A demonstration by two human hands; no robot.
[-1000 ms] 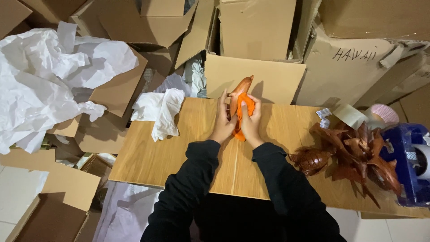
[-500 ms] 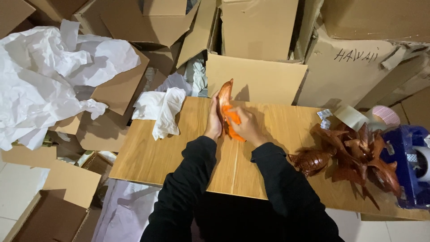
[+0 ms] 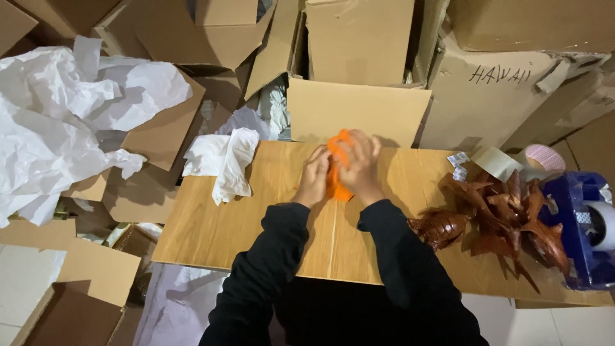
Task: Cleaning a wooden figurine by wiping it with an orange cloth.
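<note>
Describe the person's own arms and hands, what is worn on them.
Both arms are covered by long black sleeves reaching the wrists, plain with no visible markings. The left hand and right hand are bare: no gloves; no rings or watch can be made out.

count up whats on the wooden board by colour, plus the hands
Orange: 1, the orange cloth held between the left hand and right hand
White: 1, the white rag at the board's left edge
Dark brown: 1 pile of wooden carvings; single pieces too tangled to count
Blue: 1, the tape dispenser
Hands: 2
Total: 6
</note>
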